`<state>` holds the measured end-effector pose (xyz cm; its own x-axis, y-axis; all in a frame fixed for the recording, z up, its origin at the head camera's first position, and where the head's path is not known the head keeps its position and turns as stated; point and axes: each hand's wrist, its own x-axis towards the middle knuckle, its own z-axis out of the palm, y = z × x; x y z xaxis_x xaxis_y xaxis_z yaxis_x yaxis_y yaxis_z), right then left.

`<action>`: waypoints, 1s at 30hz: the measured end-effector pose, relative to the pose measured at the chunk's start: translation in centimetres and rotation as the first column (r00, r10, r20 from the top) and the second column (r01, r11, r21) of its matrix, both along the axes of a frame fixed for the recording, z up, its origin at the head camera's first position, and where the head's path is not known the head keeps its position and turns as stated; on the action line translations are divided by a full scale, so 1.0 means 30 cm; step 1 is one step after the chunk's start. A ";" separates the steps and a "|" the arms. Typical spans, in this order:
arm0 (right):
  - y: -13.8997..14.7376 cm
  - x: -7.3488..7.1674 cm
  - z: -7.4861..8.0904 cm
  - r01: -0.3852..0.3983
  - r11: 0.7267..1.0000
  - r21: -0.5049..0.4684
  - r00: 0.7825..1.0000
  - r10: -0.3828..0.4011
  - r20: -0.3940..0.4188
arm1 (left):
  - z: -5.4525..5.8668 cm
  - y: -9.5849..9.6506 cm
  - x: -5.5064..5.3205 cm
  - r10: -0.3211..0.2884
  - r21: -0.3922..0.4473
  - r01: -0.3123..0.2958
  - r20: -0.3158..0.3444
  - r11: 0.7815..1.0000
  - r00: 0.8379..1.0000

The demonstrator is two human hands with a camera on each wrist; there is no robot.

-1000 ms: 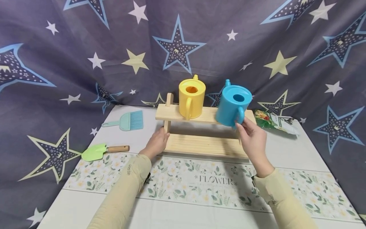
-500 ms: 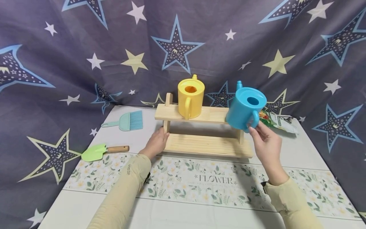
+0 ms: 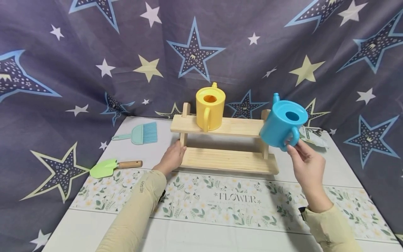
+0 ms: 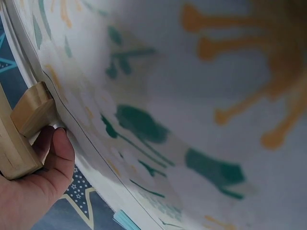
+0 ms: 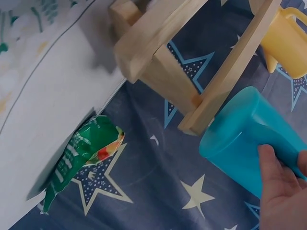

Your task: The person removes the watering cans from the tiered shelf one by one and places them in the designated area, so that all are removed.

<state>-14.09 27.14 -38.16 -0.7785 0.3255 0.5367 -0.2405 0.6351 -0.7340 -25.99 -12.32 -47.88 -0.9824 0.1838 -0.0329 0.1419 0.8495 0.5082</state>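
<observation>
My right hand [image 3: 310, 166] holds a blue watering can [image 3: 280, 124] by the lower part of its handle, the can tilted and raised at the right end of a two-tier wooden shelf [image 3: 230, 159]. In the right wrist view the blue can [image 5: 240, 139] appears beside the upper board, its base toward the shelf. With curled fingers my left hand [image 3: 171, 157] grips the shelf's left end; the left wrist view shows thumb and finger [image 4: 62, 148] at the wood [image 4: 31, 110]. On the upper board stands a yellow watering can [image 3: 210, 110], upright.
Left of the shelf lie a mint-green brush [image 3: 138, 133] and a lime-green trowel [image 3: 105, 168] with a wooden handle. A green and white packet [image 3: 315, 136] lies behind my right hand, partly hidden by the blue can. A star-patterned cloth [image 3: 236, 21] hangs behind the table.
My right hand has carried the blue watering can rightward and slightly down, from over the upper board to its right end. My left hand, the shelf and the yellow can have stayed put.
</observation>
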 end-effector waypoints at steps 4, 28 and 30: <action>0.023 0.016 -0.005 0.035 0.999 -0.009 0.999 -0.035 0.018 | 0.000 0.001 0.000 0.001 0.003 -0.001 -0.004 1.000 1.000; 0.172 0.089 -0.054 0.170 0.985 -0.002 0.984 -0.170 0.045 | 0.001 -0.001 0.000 -0.008 -0.006 0.008 -0.013 1.000 1.000; 0.181 0.092 -0.058 0.185 0.983 -0.004 0.981 -0.184 0.066 | 0.001 -0.001 -0.002 -0.005 -0.009 0.005 -0.007 1.000 1.000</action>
<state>-11.34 32.57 -39.91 -0.7375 0.4719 0.4832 -0.0716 0.6568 -0.7507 -26.04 -12.35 -47.85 -0.9818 0.1881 -0.0274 0.1496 0.8531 0.4998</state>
